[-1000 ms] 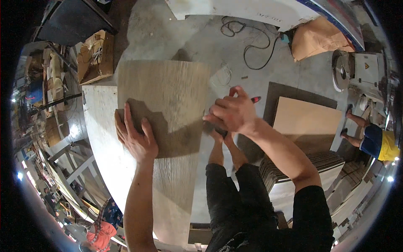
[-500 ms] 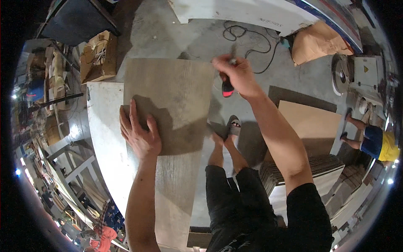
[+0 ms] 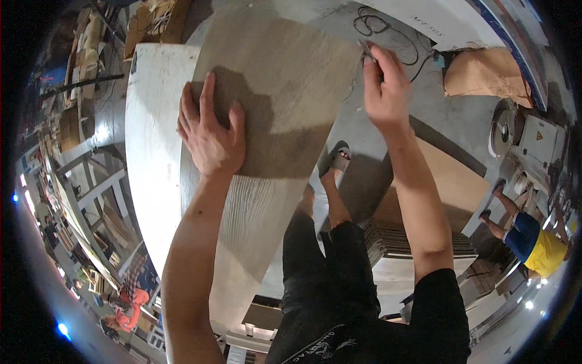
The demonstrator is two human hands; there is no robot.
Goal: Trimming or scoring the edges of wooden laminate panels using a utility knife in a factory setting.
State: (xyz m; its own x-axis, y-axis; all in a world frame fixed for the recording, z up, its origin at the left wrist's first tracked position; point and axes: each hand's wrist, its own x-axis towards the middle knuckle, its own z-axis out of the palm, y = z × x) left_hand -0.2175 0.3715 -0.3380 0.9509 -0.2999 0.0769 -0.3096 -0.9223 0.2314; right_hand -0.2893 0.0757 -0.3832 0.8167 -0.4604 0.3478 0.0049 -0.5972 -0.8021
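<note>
A long wood-grain board (image 3: 285, 79) in grey-brown stretches away from me, lying over a whitish panel or tabletop (image 3: 154, 121). My left hand (image 3: 215, 136) rests palm down near the board's left edge, its fingers spread. At the far right corner of the board, my right hand (image 3: 388, 82) is closed round a hand tool with a metal blade (image 3: 366, 51). The blade is at or just beside the corner; I cannot tell whether it touches. The tool's handle is hidden in the fist, and its exact kind is unclear.
Stacked brown sheets (image 3: 418, 236) stand right of my legs. A black cable (image 3: 379, 27) and a brown paper sack (image 3: 488, 76) lie at the far right. A cardboard box (image 3: 154, 27) is far left. One person in yellow (image 3: 545, 252) is at right, another in red-orange (image 3: 130, 309) lower left.
My right hand has turned, so the black and red handle no longer shows, and stays by the board's far right corner. The view has shifted; the board appears slanted. The left hand stays on the board.
</note>
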